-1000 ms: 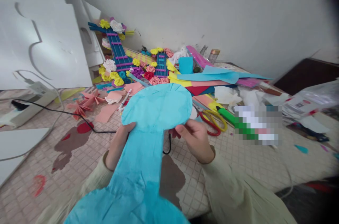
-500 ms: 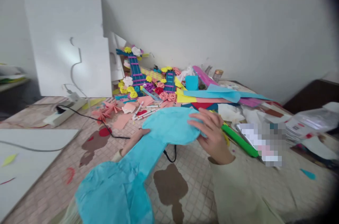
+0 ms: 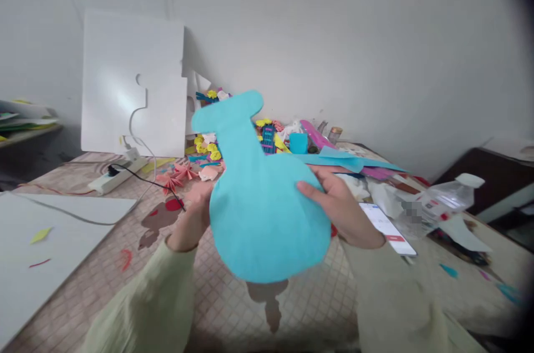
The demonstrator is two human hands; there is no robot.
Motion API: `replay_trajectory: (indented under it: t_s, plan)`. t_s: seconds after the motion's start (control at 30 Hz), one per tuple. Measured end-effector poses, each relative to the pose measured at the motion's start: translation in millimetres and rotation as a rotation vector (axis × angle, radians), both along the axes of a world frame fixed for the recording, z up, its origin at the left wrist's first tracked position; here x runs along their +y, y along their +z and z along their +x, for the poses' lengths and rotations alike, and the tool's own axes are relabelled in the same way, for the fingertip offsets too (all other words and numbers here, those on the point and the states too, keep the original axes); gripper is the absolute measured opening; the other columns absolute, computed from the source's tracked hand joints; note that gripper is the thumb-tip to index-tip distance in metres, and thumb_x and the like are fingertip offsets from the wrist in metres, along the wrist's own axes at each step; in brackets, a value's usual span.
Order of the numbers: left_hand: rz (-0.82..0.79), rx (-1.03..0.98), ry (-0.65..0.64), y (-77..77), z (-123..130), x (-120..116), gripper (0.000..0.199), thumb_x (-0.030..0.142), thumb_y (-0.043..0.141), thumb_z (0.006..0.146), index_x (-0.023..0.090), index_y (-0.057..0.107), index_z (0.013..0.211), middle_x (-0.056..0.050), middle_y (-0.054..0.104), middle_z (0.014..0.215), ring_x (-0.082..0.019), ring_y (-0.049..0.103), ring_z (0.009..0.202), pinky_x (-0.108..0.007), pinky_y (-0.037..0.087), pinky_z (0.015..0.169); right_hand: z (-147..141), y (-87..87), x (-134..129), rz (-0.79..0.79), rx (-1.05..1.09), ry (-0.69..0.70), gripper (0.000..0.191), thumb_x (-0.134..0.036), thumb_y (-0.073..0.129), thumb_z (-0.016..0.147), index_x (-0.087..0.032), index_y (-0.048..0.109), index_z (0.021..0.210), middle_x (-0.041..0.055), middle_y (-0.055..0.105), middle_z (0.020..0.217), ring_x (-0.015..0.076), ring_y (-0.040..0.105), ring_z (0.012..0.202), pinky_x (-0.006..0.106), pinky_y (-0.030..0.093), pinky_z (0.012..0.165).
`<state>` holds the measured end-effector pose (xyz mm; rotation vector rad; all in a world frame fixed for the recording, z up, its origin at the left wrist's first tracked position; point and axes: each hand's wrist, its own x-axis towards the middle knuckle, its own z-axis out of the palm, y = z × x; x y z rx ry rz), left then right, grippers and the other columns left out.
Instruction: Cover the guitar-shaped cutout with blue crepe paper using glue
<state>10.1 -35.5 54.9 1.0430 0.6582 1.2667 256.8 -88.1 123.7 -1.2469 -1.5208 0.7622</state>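
Note:
A light blue paper-covered shape (image 3: pixel 267 214) is held up over the table, with a round body at the bottom, a neck and a crossbar at the top left. My left hand (image 3: pixel 196 217) grips its left edge, the fingers mostly hidden behind it. At the right edge my right hand (image 3: pixel 342 205) pinches the shape, thumb on the front face and the other fingers partly behind. The face towards me looks smooth.
Paper flowers (image 3: pixel 211 150) and blue paper strips (image 3: pixel 342 161) lie behind. A phone (image 3: pixel 387 230) and a plastic bottle (image 3: pixel 448 197) are on the right. At the left are a power strip (image 3: pixel 117 172), a lying white board (image 3: pixel 54 247) and an upright one (image 3: pixel 133 86).
The blue shape has been turned over and raised, its neck now pointing up. My left hand has moved to the round body's left edge. The green-handled tool is no longer seen.

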Motion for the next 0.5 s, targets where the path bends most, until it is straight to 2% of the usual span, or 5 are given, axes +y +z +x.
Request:
replay_trajectory:
  t_s: [0.1, 0.17, 0.23, 0.3, 0.5]
  plan:
    - [-0.146, 0.062, -0.016, 2.4, -12.6, -32.0, 0.056, 0.042, 0.074, 0.056, 0.023, 0.059, 0.107, -0.005, 0.067, 0.102, -0.029, 0.059, 0.1, -0.033, 0.053, 0.074, -10.8, -23.8, -6.8, -0.023, -0.115, 0.045, 0.033, -0.045, 0.056, 0.079, -0.02, 0.057, 0.101, 0.0046, 0.063, 0.1, 0.0201, 0.059, 0.091, 0.031, 0.047, 0.076]
    - [-0.263, 0.133, 0.076, 0.4, -22.7, -51.4, 0.058, 0.032, 0.077, 0.055, 0.023, 0.058, 0.108, -0.005, 0.069, 0.097, -0.027, 0.063, 0.091, -0.029, 0.054, 0.067, -14.3, -41.5, -3.4, 0.017, -0.181, 0.071, 0.034, -0.049, 0.048, 0.082, -0.019, 0.057, 0.096, 0.0047, 0.063, 0.093, 0.0178, 0.059, 0.084, 0.027, 0.047, 0.07]
    - [-0.319, 0.157, 0.195, -4.7, -32.5, -67.9, 0.057, 0.03, 0.078, 0.054, 0.022, 0.059, 0.106, -0.005, 0.07, 0.096, -0.026, 0.065, 0.088, -0.026, 0.054, 0.062, -15.7, -58.2, 8.0, 0.044, -0.287, 0.016, 0.042, -0.052, 0.032, 0.088, -0.018, 0.055, 0.094, 0.0053, 0.063, 0.087, 0.0155, 0.059, 0.076, 0.025, 0.045, 0.064]
    - [-0.349, 0.163, 0.279, -11.8, -41.3, -81.8, 0.054, 0.031, 0.079, 0.052, 0.023, 0.061, 0.102, -0.004, 0.07, 0.097, -0.025, 0.065, 0.089, -0.023, 0.054, 0.062, -18.8, -72.9, 25.1, -0.001, -0.528, -0.048, 0.052, -0.05, 0.016, 0.091, -0.017, 0.056, 0.09, 0.0051, 0.064, 0.081, 0.0144, 0.059, 0.073, 0.025, 0.043, 0.065]
    - [-0.455, 0.233, 0.362, -29.6, -60.7, -109.5, 0.053, 0.036, 0.079, 0.051, 0.023, 0.063, 0.099, -0.004, 0.068, 0.104, -0.029, 0.06, 0.099, -0.029, 0.055, 0.073, -50.2, -101.2, 65.8, -0.193, -0.876, -0.028, 0.057, -0.061, 0.034, 0.081, -0.016, 0.059, 0.057, 0.0109, 0.064, 0.062, 0.0225, 0.059, 0.068, 0.032, 0.038, 0.064]
